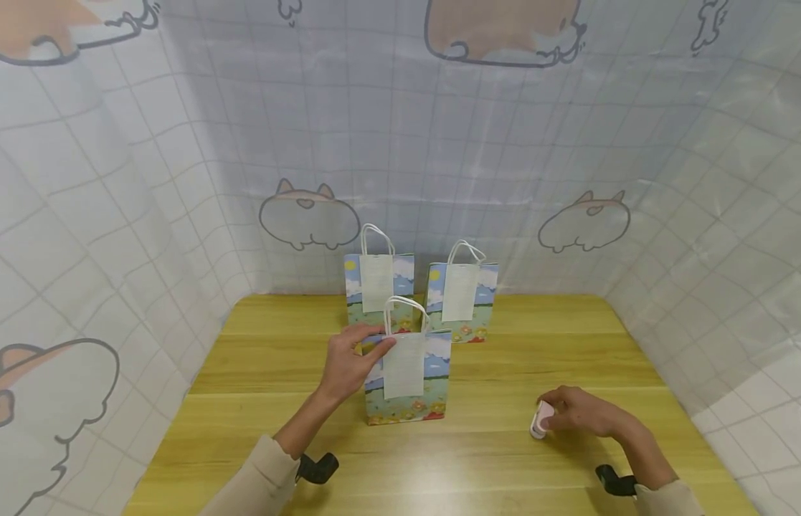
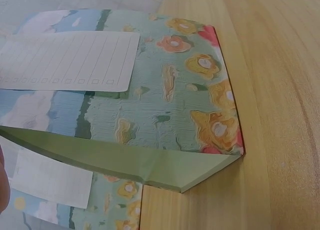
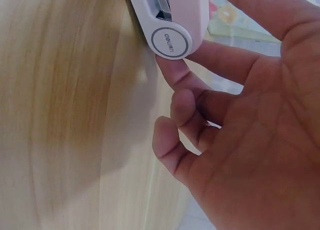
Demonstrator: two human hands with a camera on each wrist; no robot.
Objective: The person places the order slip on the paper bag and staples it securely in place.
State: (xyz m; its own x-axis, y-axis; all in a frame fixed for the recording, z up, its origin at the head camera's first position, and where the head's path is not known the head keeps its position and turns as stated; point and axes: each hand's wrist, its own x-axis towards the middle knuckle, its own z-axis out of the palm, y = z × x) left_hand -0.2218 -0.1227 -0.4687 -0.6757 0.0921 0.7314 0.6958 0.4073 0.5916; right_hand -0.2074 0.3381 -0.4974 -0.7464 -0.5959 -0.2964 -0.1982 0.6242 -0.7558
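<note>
A paper gift bag [image 1: 439,387] with a sky-and-flower print stands upright at the front, white rope handles up. A ruled note sheet [image 1: 403,365] lies against its face near the top. My left hand [image 1: 350,362] pinches the bag's upper left edge, thumb on the front. In the left wrist view, the bag's flowered face [image 2: 155,100] and light green side fill much of the frame. Right of the bag, my right hand [image 1: 581,411] holds a small pink and white stapler [image 3: 172,20] by its end, low over the table.
Behind the front bag stand two matching bags, a left one [image 1: 403,279] and a right one [image 1: 487,301], each with a note sheet on its face. The wooden table [image 1: 277,365] meets a patterned curtain [image 1: 439,143] at the back and on both sides.
</note>
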